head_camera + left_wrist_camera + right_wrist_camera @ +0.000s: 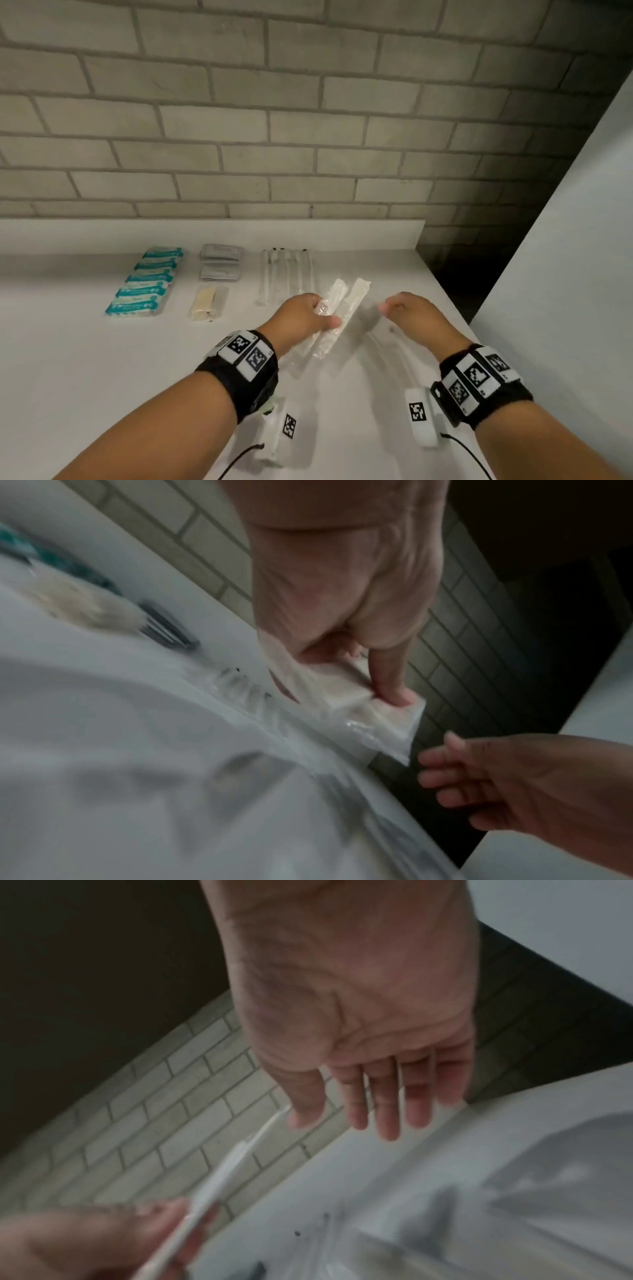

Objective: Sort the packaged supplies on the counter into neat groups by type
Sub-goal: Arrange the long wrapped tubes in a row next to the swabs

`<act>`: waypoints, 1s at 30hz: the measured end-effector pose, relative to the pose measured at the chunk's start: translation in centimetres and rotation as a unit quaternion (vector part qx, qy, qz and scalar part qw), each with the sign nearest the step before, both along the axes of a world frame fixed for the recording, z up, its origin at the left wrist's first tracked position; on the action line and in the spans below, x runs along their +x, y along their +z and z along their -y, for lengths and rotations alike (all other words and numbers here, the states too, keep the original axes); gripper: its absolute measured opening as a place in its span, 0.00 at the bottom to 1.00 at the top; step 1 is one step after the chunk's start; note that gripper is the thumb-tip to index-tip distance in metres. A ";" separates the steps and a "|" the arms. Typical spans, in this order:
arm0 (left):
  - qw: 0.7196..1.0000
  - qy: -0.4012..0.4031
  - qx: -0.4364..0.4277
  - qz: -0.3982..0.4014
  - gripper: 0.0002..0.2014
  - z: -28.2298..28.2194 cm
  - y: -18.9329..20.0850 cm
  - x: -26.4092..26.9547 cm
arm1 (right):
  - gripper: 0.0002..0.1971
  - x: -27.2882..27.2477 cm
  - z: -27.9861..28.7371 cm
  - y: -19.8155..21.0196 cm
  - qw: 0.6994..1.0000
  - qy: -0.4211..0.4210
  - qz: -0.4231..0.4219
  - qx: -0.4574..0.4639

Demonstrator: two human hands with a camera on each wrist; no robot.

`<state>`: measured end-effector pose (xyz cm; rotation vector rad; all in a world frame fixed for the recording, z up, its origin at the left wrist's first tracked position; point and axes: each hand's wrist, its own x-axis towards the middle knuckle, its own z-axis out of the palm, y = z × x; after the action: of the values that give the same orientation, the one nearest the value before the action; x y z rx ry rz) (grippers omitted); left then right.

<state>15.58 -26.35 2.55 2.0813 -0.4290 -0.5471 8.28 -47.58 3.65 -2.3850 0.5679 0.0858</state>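
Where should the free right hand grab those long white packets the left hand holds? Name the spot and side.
Take the far ends of the long white packets, coming from the right. They stick out past the left hand towards the wall, bare and lifted, while the right hand hovers open beside them.

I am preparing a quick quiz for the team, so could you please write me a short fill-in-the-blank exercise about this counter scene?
1. The long white packets are held in the ____ hand.
2. The right hand holds ____.
3. The teal packets lie in a column at the far ____ of the counter.
4. Behind the counter stands a wall of ____.

Missing words: left; nothing; left; bricks
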 end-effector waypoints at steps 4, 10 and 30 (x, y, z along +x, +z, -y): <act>0.993 0.005 -0.096 -0.062 0.11 5.5 0.3 -0.2 | 0.08 0.4 1.4 1.7 0.967 0.010 0.097 0.235; 0.984 0.108 -0.100 -0.102 0.13 10.1 -0.6 -0.5 | 0.03 2.3 5.5 1.6 0.957 0.003 0.121 0.262; 0.805 -0.276 0.459 0.254 0.21 14.8 5.7 12.1 | 0.10 8.0 10.9 -2.3 0.978 0.137 0.158 0.022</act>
<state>27.71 -41.16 8.21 3.0703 -1.3236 -0.5813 16.24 -58.51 1.32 -2.3545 0.0863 -0.1577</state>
